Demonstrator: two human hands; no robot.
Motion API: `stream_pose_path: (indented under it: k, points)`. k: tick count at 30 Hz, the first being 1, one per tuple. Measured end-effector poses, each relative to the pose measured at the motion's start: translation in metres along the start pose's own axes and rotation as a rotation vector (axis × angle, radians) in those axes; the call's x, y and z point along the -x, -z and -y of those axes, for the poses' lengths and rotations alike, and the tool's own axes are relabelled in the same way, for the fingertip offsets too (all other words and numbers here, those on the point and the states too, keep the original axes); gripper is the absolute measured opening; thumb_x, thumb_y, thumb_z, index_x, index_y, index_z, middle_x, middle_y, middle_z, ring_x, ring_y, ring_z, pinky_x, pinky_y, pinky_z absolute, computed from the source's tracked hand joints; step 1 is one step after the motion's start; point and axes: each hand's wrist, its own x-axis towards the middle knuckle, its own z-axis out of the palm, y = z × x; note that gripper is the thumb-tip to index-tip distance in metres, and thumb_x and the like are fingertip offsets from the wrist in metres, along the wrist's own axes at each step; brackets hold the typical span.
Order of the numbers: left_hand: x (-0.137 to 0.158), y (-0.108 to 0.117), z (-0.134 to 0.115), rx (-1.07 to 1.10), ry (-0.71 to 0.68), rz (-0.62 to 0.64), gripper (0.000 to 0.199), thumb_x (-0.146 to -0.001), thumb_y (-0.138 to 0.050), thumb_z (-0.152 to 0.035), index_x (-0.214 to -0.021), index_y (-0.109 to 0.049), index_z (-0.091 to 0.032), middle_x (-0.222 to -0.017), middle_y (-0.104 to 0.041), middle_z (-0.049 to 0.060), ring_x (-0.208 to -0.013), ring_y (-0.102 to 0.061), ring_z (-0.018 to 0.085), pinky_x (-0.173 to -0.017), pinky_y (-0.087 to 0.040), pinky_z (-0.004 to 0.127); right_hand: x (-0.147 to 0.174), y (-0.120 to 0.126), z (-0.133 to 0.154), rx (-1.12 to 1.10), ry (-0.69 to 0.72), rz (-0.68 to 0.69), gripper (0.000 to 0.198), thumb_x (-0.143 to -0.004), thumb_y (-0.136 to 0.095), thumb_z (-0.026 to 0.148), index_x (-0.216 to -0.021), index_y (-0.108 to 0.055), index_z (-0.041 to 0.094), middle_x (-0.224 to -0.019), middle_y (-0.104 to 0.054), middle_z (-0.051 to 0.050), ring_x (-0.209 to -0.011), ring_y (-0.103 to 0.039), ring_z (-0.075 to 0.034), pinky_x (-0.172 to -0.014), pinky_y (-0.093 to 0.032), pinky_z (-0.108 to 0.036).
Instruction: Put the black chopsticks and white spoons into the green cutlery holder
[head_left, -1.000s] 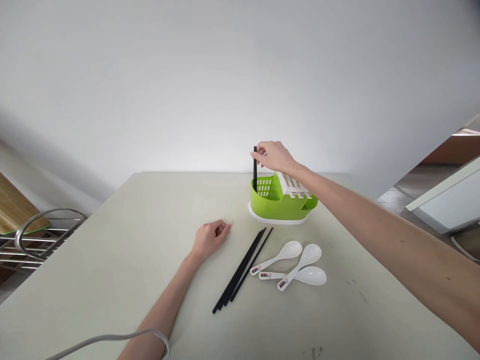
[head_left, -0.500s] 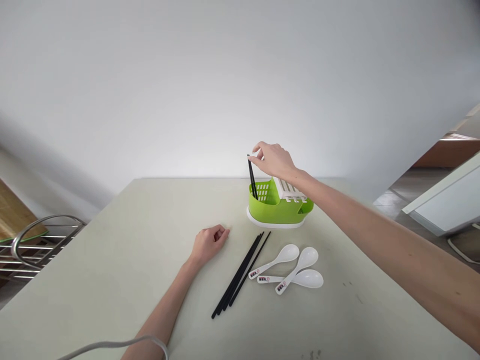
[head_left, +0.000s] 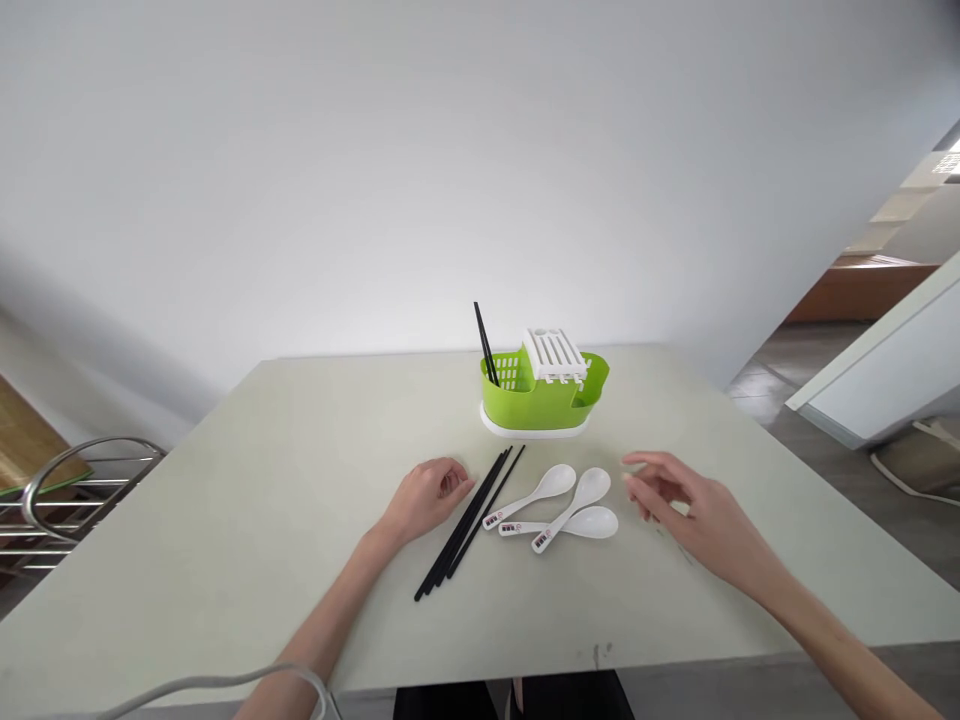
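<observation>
My left hand [head_left: 429, 498] rests on the table with its fingers curled in and nothing in them, just left of several loose black chopsticks [head_left: 466, 530]. To the right of the white spoons, my right hand [head_left: 681, 505] is held empty, thumb and fingers apart. Three white spoons [head_left: 556, 482] lie between the chopsticks and that hand, two of them crossing. Behind them stands a green cutlery holder [head_left: 534, 408] with a white slotted rack on top and a white base. Black chopsticks [head_left: 484, 335] lean upright in its left compartment.
The pale table [head_left: 315, 430] meets a white wall [head_left: 375, 180] at the back. A metal rack [head_left: 90, 490] with a wooden board stands off the left edge. A grey cable [head_left: 202, 683] crosses my left forearm. A white cabinet [head_left: 892, 360] is beyond the right edge.
My right hand has left the chopsticks standing in the holder and come back to the right of the spoons. My left hand stays beside the loose chopsticks. The view has shifted slightly.
</observation>
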Motion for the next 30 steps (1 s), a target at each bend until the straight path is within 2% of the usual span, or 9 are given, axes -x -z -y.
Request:
stream_pose_path:
  k: [2, 4, 8, 11, 18, 25, 30]
  points:
    - [0.007, 0.001, -0.007, -0.020, 0.008, 0.032, 0.033, -0.098, -0.052, -0.053, -0.093, -0.065, -0.022, -0.089, -0.070, 0.005, -0.077, -0.062, 0.020, -0.069, -0.044, 0.031, 0.016, -0.003, -0.037, -0.108, -0.115, -0.058, 0.043, -0.099, -0.055, 0.063, -0.117, -0.065, 0.026, -0.075, -0.072, -0.001, -0.064, -0.065, -0.019, -0.064, -0.055, -0.032]
    - [0.012, 0.003, -0.011, -0.052, 0.029, 0.048, 0.034, -0.097, -0.054, -0.054, -0.094, -0.063, -0.022, -0.093, -0.070, 0.006, -0.080, -0.063, 0.021, -0.070, -0.045, 0.032, 0.027, -0.007, -0.065, -0.212, -0.207, -0.095, 0.050, -0.094, -0.058, 0.069, -0.113, -0.066, 0.023, -0.079, -0.073, -0.004, -0.063, -0.065, -0.019, -0.062, -0.055, -0.034]
    - [0.017, 0.006, -0.013, -0.110, 0.057, 0.067, 0.032, -0.093, -0.059, -0.054, -0.095, -0.061, -0.022, -0.097, -0.070, 0.007, -0.082, -0.064, 0.022, -0.071, -0.046, 0.033, 0.036, -0.015, -0.092, -0.340, -0.282, -0.197, 0.059, -0.088, -0.063, 0.075, -0.111, -0.068, 0.020, -0.077, -0.072, -0.005, -0.062, -0.063, -0.020, -0.059, -0.055, -0.035]
    - [0.021, 0.005, -0.013, -0.158, 0.071, 0.050, 0.029, -0.094, -0.058, -0.051, -0.095, -0.061, -0.022, -0.098, -0.070, 0.007, -0.081, -0.064, 0.022, -0.071, -0.046, 0.034, 0.039, -0.023, -0.099, -0.350, -0.267, -0.237, 0.058, -0.089, -0.062, 0.075, -0.109, -0.068, 0.021, -0.076, -0.071, -0.005, -0.062, -0.063, -0.020, -0.059, -0.054, -0.034]
    - [0.032, 0.011, -0.007, -0.211, 0.118, 0.042, 0.030, -0.094, -0.057, -0.051, -0.099, -0.062, -0.022, -0.102, -0.071, 0.008, -0.084, -0.066, 0.024, -0.073, -0.047, 0.035, 0.042, -0.027, -0.101, -0.316, -0.230, -0.213, 0.054, -0.094, -0.057, 0.074, -0.107, -0.066, 0.022, -0.075, -0.070, -0.004, -0.063, -0.061, -0.019, -0.062, -0.053, -0.034]
    - [0.035, 0.013, -0.018, -0.216, 0.149, 0.060, 0.035, -0.091, -0.059, -0.056, -0.097, -0.061, -0.022, -0.101, -0.072, 0.009, -0.085, -0.068, 0.025, -0.072, -0.047, 0.034, 0.041, -0.025, -0.096, -0.311, -0.203, -0.193, 0.056, -0.093, -0.056, 0.076, -0.104, -0.065, 0.022, -0.078, -0.071, -0.005, -0.064, -0.062, -0.020, -0.061, -0.052, -0.034]
    - [0.030, 0.012, -0.023, -0.247, 0.173, 0.064, 0.027, -0.089, -0.063, -0.048, -0.096, -0.063, -0.022, -0.103, -0.073, 0.009, -0.086, -0.070, 0.025, -0.071, -0.047, 0.033, 0.042, -0.024, -0.096, -0.296, -0.197, -0.193, 0.055, -0.093, -0.056, 0.076, -0.105, -0.065, 0.023, -0.079, -0.071, -0.005, -0.064, -0.063, -0.020, -0.063, -0.053, -0.034]
